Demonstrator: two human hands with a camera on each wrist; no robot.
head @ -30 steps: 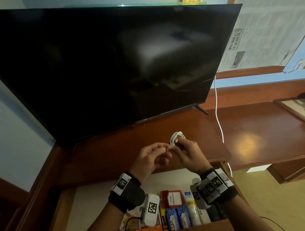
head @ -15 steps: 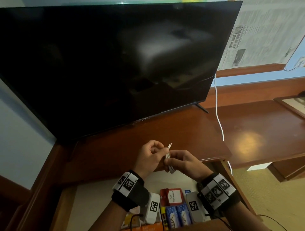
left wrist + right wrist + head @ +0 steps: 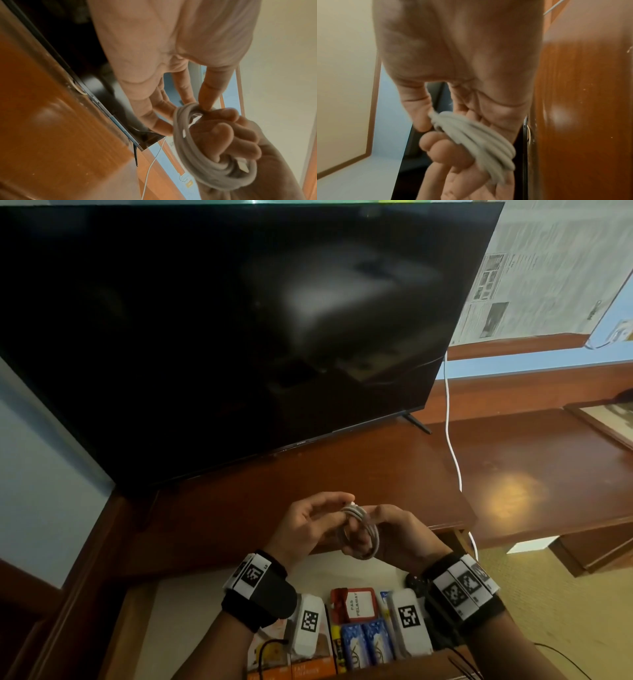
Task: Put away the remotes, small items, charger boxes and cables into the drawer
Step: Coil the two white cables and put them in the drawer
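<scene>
A coiled white cable (image 3: pixel 359 530) (image 3: pixel 197 152) (image 3: pixel 476 136) hangs between both hands above the front edge of the wooden TV stand (image 3: pixel 274 491). My left hand (image 3: pixel 308 525) pinches the top of the coil with thumb and fingers. My right hand (image 3: pixel 400 535) curls its fingers through the loop and grips it. Below them the open drawer (image 3: pixel 191 611) holds a red card holder (image 3: pixel 356 604), blue packets (image 3: pixel 364 642), orange charger boxes (image 3: pixel 291 669) and a dark remote (image 3: pixel 416 585).
A large black TV (image 3: pixel 222 337) stands on the stand right behind the hands. A white cord (image 3: pixel 452 446) runs down its right side onto a lower wooden desk (image 3: pixel 531 474). Newspaper covers the wall at the upper right.
The hands have come back from the stand top toward the drawer. The cable, held edge-on half a second ago, has turned into an open loop between both hands.
</scene>
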